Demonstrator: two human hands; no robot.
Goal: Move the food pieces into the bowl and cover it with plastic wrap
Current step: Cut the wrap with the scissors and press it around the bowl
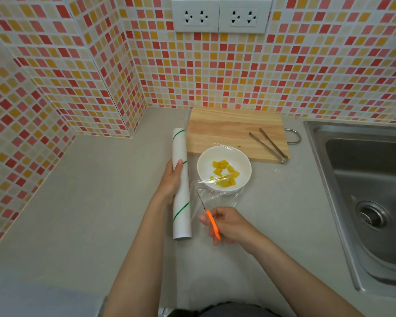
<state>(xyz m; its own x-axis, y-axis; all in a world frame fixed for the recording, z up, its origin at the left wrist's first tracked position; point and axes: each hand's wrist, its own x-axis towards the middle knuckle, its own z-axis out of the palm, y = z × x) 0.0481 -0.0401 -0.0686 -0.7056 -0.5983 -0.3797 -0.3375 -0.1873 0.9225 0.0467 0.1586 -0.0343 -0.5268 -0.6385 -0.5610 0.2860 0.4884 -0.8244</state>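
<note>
1. Head view: my right hand (pixel 226 224) is curled shut round the orange handle of the scissors (pixel 209 219), blades angled up and left into the wrap (pixel 215 193). I can't tell how far the blades are parted.
2. My left hand (pixel 172 181) is wrapped over the roll (pixel 181 184), thumb across the top, pinning it flat on the bench (pixel 89 202) just left of the bowl (pixel 224 168).
3. A sheet of wrap runs from the roll across the bowl's rim. Its near edge hangs loose and crumpled between the bowl and my right hand.
4. I judge the film very light, limp and clingy. It will fold onto itself and stick to the blades unless kept taut, so the roll hand should keep tension while the cut runs close along the roll.
5. For smoothing afterward, I'd take the film by its free corners and press it down against the outside of the bowl wall.
6. Yellow food pieces (pixel 225 173) already lie inside the white bowl. They look soft and moist. No pieces show on the board (pixel 226 129).
7. Bowl looks like hard ceramic, smooth and breakable; it sits on the bench touching the board's near edge.
8. Tongs (pixel 269 145) lie on the board's right side, well clear. A sink (pixel 364 179) lies further right.
</note>
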